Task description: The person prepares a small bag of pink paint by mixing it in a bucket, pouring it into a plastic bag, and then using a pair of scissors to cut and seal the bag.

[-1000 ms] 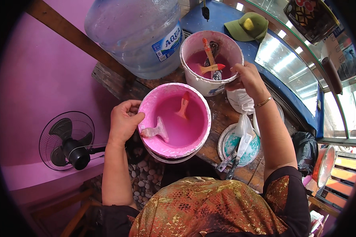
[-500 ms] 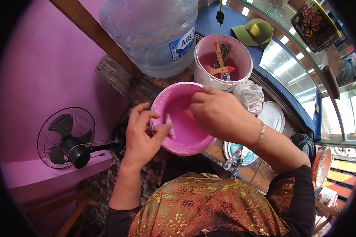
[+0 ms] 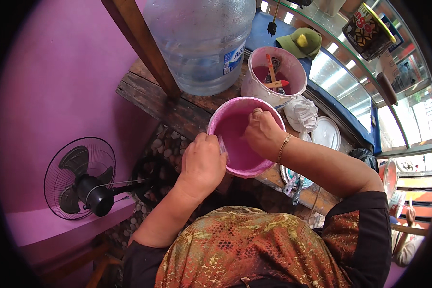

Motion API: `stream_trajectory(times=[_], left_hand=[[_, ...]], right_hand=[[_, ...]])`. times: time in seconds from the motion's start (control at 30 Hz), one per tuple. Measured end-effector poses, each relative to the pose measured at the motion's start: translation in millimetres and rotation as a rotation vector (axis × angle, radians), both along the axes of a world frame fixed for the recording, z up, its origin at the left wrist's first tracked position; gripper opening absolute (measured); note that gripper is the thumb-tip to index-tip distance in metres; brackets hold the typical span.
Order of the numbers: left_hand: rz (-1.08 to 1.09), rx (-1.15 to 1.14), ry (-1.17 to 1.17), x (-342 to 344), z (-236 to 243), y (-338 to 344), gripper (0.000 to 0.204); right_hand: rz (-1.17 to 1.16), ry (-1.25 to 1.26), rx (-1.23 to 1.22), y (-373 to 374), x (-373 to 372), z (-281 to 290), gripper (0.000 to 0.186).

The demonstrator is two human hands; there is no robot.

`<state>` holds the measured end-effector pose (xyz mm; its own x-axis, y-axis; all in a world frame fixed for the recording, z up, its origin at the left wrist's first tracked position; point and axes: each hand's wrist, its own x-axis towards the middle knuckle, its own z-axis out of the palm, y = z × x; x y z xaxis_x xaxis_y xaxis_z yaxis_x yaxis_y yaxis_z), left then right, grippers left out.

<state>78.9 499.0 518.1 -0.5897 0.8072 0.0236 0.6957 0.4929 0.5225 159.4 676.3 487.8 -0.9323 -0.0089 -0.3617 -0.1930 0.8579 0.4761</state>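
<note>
A paint-smeared pink bucket (image 3: 217,119) with pink liquid inside stands in front of me at the edge of the wooden bench. My left hand (image 3: 204,161) is closed over its near left rim. A narrow whitish strip (image 3: 223,148) shows at the inner wall beside those fingers; I cannot tell what it is. Down inside the bucket, my right hand (image 3: 264,134) is closed with its fingers bunched, and whatever they hold is hidden. Just behind stands a whitish bucket (image 3: 254,89) holding dark pink liquid and paintbrushes (image 3: 276,84), one with a red tip.
A large clear water jug (image 3: 201,48) stands behind on the wooden bench (image 3: 144,101). Right of the bucket lie a crumpled white bag (image 3: 301,113), a white lid (image 3: 326,134) and paint-stained tools (image 3: 296,187). A black fan (image 3: 89,182) is at left, a green cap (image 3: 300,42) farther back.
The left hand, spread at the rim before, is now closed on it. The view has shifted, so the bucket appears farther right. My right hand stays inside the bucket.
</note>
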Motion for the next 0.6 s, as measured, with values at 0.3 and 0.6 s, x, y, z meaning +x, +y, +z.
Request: stream_trajectory(times=[0.3, 0.6], left_hand=[[-0.030, 0.242, 0.399, -6.4, 0.1, -1.3, 0.010], [-0.068, 0.481, 0.121, -4.9, -21.2, -0.7, 0.013]], right_hand=[[-0.373, 0.323, -0.592, 8.0, -1.1, 53.8, 0.037], [-0.352, 0.169, -0.487, -2.3, 6.6, 7.5, 0.017]])
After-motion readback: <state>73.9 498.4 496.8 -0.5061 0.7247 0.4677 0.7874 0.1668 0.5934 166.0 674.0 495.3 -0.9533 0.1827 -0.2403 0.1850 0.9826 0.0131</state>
